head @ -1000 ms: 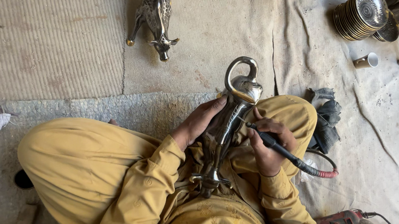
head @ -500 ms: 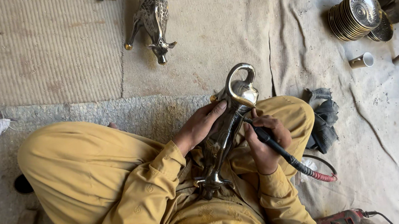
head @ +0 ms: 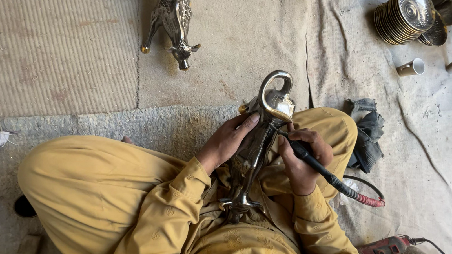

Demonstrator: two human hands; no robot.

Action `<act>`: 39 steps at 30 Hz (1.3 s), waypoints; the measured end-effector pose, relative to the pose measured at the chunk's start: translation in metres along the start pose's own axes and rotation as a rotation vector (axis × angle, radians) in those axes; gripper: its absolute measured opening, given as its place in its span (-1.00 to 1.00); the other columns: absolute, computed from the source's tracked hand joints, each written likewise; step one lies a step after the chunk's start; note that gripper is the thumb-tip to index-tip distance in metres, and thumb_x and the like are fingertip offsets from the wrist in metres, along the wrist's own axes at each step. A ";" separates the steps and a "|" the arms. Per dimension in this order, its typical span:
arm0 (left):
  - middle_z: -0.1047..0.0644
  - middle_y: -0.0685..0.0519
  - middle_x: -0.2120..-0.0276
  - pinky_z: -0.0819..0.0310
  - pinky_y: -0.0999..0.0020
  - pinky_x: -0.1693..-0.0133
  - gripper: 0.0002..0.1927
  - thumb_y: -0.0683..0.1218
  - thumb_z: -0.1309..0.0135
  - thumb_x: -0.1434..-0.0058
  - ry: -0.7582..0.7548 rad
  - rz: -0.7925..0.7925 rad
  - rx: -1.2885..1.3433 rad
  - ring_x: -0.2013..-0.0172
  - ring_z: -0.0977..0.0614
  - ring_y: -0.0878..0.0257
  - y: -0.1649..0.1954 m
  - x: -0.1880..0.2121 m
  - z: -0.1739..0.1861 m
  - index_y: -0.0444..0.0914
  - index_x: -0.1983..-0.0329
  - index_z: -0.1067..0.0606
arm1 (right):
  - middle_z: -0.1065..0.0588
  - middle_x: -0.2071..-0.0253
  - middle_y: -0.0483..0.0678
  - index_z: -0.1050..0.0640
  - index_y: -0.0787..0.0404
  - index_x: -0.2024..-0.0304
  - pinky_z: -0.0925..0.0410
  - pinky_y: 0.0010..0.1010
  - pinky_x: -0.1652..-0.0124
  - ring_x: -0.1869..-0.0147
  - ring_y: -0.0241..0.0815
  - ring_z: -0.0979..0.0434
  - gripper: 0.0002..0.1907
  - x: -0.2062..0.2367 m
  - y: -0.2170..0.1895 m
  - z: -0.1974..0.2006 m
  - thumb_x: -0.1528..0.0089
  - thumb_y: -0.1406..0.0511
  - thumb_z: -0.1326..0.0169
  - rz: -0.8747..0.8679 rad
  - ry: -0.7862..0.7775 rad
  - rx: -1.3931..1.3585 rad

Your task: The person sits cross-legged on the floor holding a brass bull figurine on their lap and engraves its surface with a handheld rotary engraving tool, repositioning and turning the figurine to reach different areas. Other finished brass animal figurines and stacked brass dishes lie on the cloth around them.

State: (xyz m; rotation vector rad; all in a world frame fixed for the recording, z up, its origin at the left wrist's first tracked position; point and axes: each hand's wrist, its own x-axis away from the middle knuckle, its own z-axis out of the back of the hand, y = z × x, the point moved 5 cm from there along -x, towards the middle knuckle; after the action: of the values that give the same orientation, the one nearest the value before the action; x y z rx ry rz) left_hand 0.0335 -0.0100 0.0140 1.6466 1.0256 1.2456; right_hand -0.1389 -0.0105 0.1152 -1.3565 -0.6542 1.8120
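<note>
I sit cross-legged in mustard-yellow clothes with a shiny metal animal figurine (head: 269,110) lying along my lap, its looped horns pointing away from me. My left hand (head: 226,141) grips the figurine's body from the left side. In my right hand (head: 302,155) I hold a black pen-like rotary tool handpiece (head: 322,173) with a flexible shaft ending in a red section. The tool's tip meets the figurine just below its head.
A second patterned metal animal figurine (head: 174,13) lies on the floor cloth ahead. A stack of engraved metal plates (head: 403,16) and a small cup (head: 411,68) sit at the right. Dark rags (head: 368,133) lie by my right knee; a red power tool (head: 387,247) is near the bottom.
The view has shifted slightly. Both hands keep their hold, with the tool still at the figurine's neck.
</note>
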 end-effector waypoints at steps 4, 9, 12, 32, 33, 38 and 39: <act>-0.58 -0.16 -0.13 -0.41 0.21 -0.19 -0.08 0.51 0.21 -0.23 0.009 -0.022 0.003 -0.17 -0.59 0.04 0.001 0.000 0.000 -0.28 -0.32 -0.43 | -0.55 0.31 -0.04 -0.53 0.35 0.29 -0.41 -0.58 0.20 0.28 -0.35 -0.54 -0.81 0.001 0.004 0.002 -0.14 0.50 -0.31 -0.009 0.003 0.023; -0.59 -0.16 -0.10 -0.43 0.22 -0.17 -0.12 0.48 0.20 -0.24 0.006 -0.001 0.010 -0.15 -0.60 0.05 0.000 0.000 0.000 -0.27 -0.32 -0.44 | -0.56 0.31 -0.05 -0.54 0.35 0.29 -0.41 -0.59 0.20 0.28 -0.36 -0.56 -0.82 -0.002 -0.001 0.000 -0.14 0.50 -0.31 0.008 -0.014 0.065; -0.59 -0.16 -0.11 -0.43 0.24 -0.16 -0.13 0.46 0.19 -0.26 0.005 -0.021 0.029 -0.15 -0.60 0.07 0.000 -0.001 -0.001 -0.27 -0.32 -0.43 | -0.56 0.35 -0.07 -0.56 0.34 0.29 -0.39 -0.61 0.25 0.33 -0.38 -0.54 -0.82 -0.003 -0.003 -0.001 -0.14 0.48 -0.33 -0.024 -0.012 0.092; -0.63 -0.13 -0.04 -0.47 0.28 -0.11 -0.16 0.46 0.19 -0.27 0.012 -0.027 0.040 -0.08 -0.64 0.10 0.002 0.001 0.000 -0.27 -0.29 -0.47 | -0.56 0.32 -0.09 -0.54 0.33 0.28 -0.46 -0.57 0.18 0.30 -0.37 -0.57 -0.84 0.002 0.007 0.003 -0.18 0.50 -0.29 -0.077 0.004 -0.046; -0.63 -0.13 -0.03 -0.48 0.28 -0.10 -0.16 0.45 0.18 -0.27 0.015 -0.019 0.031 -0.08 -0.64 0.11 0.001 0.000 0.001 -0.27 -0.28 -0.47 | -0.56 0.34 -0.09 -0.54 0.33 0.28 -0.44 -0.59 0.22 0.33 -0.38 -0.56 -0.84 0.002 0.008 0.004 -0.18 0.50 -0.29 -0.096 0.004 -0.039; -0.63 -0.14 -0.03 -0.48 0.27 -0.10 -0.15 0.45 0.17 -0.27 0.008 -0.026 0.050 -0.07 -0.64 0.10 0.000 0.001 0.000 -0.29 -0.28 -0.47 | -0.59 0.28 -0.03 -0.56 0.35 0.28 -0.48 -0.47 0.02 0.24 -0.30 -0.60 -0.85 0.000 0.001 0.002 -0.17 0.49 -0.31 -0.014 -0.052 0.022; -0.63 -0.14 -0.03 -0.48 0.27 -0.09 -0.15 0.45 0.17 -0.26 0.009 -0.028 0.053 -0.06 -0.64 0.10 0.000 0.001 0.000 -0.29 -0.28 -0.47 | -0.59 0.26 -0.02 -0.56 0.35 0.28 -0.51 -0.41 -0.08 0.20 -0.28 -0.62 -0.85 -0.001 -0.001 0.000 -0.18 0.49 -0.31 0.009 -0.066 0.033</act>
State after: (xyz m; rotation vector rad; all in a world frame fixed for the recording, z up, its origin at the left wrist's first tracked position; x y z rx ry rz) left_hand 0.0337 -0.0095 0.0142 1.6624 1.0917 1.2179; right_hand -0.1388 -0.0110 0.1165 -1.2841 -0.6513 1.8732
